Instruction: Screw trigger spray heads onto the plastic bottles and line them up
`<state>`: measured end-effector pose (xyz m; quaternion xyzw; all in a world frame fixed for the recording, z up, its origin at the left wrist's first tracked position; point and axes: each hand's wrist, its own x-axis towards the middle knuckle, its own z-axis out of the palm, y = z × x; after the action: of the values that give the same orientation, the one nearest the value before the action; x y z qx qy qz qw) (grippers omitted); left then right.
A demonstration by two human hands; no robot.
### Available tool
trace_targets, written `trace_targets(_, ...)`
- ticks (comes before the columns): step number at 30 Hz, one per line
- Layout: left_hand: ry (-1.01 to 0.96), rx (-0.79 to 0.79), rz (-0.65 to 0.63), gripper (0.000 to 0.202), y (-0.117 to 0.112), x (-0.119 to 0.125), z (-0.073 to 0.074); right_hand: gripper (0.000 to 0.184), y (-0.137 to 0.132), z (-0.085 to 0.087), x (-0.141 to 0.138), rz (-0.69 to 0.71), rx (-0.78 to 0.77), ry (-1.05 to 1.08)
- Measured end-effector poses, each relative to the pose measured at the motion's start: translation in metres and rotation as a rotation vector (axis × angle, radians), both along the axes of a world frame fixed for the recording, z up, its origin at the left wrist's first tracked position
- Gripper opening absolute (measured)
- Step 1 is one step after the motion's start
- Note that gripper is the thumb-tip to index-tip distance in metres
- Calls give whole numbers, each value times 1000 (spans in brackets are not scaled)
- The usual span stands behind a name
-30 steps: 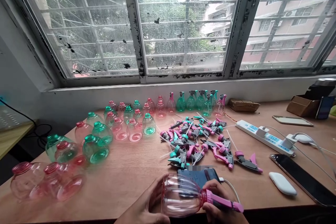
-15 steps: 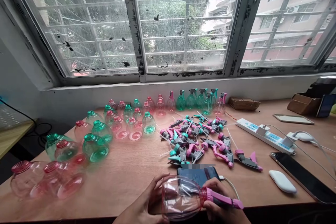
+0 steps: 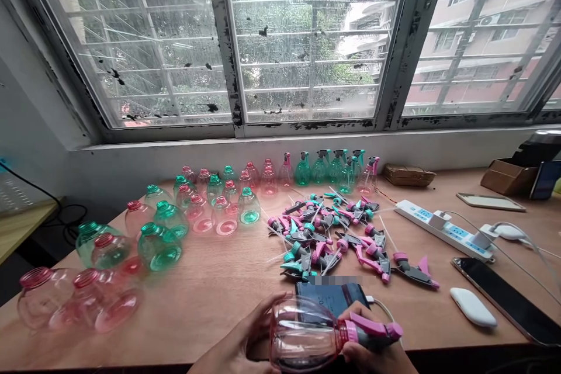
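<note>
A clear pink spray bottle (image 3: 302, 336) lies sideways between my hands at the table's front edge. My left hand (image 3: 249, 336) is wrapped round its base end. At the neck, my right hand (image 3: 366, 336) has its fingers closed on the pink collar of the grey and pink spray head (image 3: 372, 330), which sits on the bottle's mouth. Just behind the bottle is a phone (image 3: 337, 298) with a cable plugged in. Beyond that spreads a pile of loose spray heads (image 3: 324, 228) in pink, teal and grey, with thin tubes.
Open pink and green bottles (image 3: 160, 245) stand at the left and back. Several bottles with spray heads (image 3: 337, 166) line the wall. To the right are a power strip (image 3: 442, 231), a dark phone (image 3: 504, 298), a white case (image 3: 473, 307) and a cardboard box (image 3: 504, 175).
The spray head has turned about the bottle's neck, so its trigger now points more upward and its grey side shows. Both hands stay round the bottle in nearly the same place.
</note>
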<state>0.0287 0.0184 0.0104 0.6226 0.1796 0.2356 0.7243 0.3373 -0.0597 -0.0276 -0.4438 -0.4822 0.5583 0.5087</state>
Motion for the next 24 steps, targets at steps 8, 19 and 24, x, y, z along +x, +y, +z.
trace_targets(8, -44, -33, -13, 102, 0, 2, 4, 48, 2, 2, 0, -86, 108, -62)
trace_targets(19, -110, -26, 8, 95, 3, 1, 0, 58, 1, 0, -1, -30, 57, -72)
trace_targets(24, -37, 53, 13, 87, 2, 2, 10, 63, 0, -3, -6, -97, 15, -40)
